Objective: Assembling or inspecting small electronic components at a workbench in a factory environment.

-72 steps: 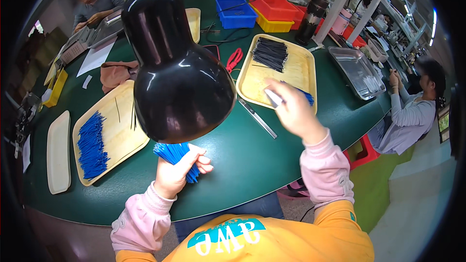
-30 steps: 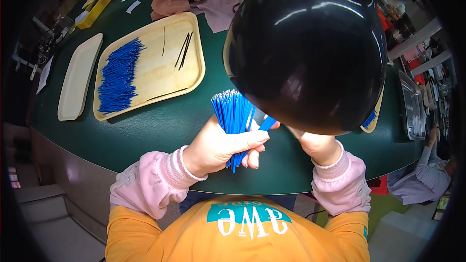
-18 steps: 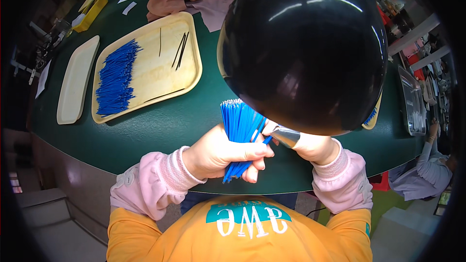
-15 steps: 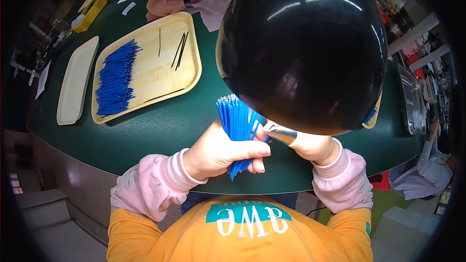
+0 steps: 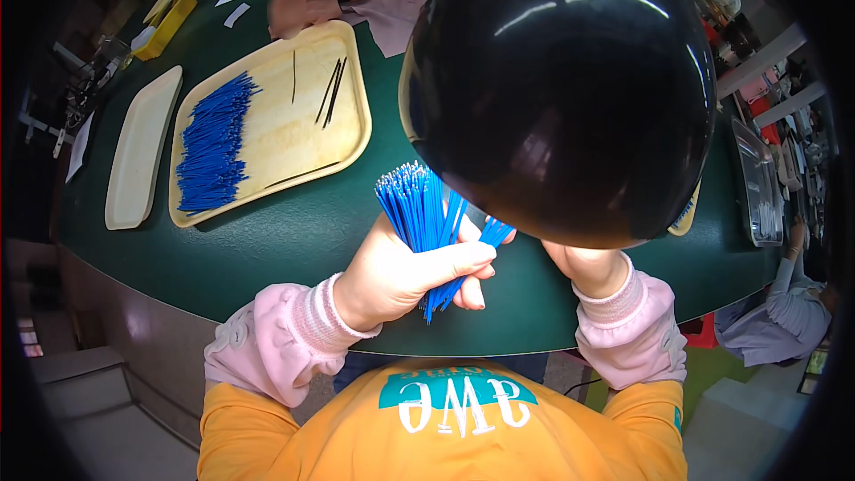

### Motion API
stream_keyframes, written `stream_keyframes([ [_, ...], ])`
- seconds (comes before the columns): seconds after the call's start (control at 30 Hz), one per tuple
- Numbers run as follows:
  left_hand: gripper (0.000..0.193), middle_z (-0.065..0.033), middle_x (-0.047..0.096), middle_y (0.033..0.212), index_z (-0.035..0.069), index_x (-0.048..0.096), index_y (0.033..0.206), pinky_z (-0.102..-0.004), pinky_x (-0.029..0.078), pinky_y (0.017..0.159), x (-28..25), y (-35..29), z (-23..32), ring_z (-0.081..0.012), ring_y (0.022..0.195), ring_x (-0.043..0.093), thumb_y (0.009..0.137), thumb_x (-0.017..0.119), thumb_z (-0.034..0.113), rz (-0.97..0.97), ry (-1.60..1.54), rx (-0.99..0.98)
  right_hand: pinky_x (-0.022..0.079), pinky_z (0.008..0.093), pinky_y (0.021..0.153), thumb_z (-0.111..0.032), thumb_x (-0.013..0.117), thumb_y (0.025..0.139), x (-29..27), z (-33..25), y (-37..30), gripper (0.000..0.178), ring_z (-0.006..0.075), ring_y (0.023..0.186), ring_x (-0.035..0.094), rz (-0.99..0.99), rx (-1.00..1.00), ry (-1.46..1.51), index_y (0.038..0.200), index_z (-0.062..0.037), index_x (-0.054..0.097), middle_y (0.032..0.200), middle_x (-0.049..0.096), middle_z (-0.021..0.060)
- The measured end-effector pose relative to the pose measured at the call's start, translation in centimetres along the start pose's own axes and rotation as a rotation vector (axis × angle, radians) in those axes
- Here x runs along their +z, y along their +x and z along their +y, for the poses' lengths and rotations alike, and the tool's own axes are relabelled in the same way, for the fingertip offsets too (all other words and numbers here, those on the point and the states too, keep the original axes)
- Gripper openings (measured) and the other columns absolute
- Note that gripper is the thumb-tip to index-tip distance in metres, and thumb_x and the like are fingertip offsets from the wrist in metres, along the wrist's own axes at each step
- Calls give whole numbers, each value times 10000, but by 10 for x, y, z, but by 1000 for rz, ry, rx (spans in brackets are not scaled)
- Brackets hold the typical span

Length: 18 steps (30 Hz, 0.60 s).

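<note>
Over the green tabletop (image 5: 276,258), with a co-worker (image 5: 766,328) to the right, your left grip (image 5: 378,272) is closed round blue wires (image 5: 411,207), leaning further left than a moment ago. Your right grip (image 5: 590,267), fingers now behind the lamp (image 5: 561,98), can't be judged.

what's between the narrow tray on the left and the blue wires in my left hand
In the head view: a larger cream tray with a blue wire pile, then green tabletop, before the bundle in your left hand.
</note>
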<state>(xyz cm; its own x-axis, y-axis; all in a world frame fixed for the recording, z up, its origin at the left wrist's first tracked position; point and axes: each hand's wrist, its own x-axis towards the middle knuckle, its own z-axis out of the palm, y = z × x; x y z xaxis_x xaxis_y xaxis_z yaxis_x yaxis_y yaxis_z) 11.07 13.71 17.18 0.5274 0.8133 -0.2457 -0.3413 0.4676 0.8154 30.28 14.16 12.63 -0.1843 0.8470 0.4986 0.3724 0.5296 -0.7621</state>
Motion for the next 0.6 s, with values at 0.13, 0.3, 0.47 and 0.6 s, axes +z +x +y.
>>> stream_keyframes([
  [0.13,74,-99,561,634,-9,519,734,-226,485,492,0,1,0,-144,510,577,733,579,35,8,6,-16,410,328,766,37,539,677,8,-11,4,229,256,816,525,139,187,832,906,34,536,927,528,132],
  [0.3,90,-95,557,626,-11,519,716,-225,482,489,0,-1,2,-138,501,570,728,588,46,17,13,-44,391,337,772,28,523,690,-10,-22,18,229,260,804,519,-83,-365,-313,918,27,532,909,536,128],
  [0.47,88,-95,557,627,-12,518,733,-225,481,487,1,1,2,-140,501,568,735,580,51,-7,1,-56,417,317,722,12,491,742,-7,-18,14,132,234,765,533,40,-252,-256,860,33,545,837,558,110],
  [0.6,144,-103,564,680,-18,500,858,-223,481,490,-4,3,0,-144,510,569,750,563,53,-69,-172,-116,442,275,653,-45,505,780,3,-24,21,107,197,714,548,-89,214,1048,835,36,549,808,565,98],
])
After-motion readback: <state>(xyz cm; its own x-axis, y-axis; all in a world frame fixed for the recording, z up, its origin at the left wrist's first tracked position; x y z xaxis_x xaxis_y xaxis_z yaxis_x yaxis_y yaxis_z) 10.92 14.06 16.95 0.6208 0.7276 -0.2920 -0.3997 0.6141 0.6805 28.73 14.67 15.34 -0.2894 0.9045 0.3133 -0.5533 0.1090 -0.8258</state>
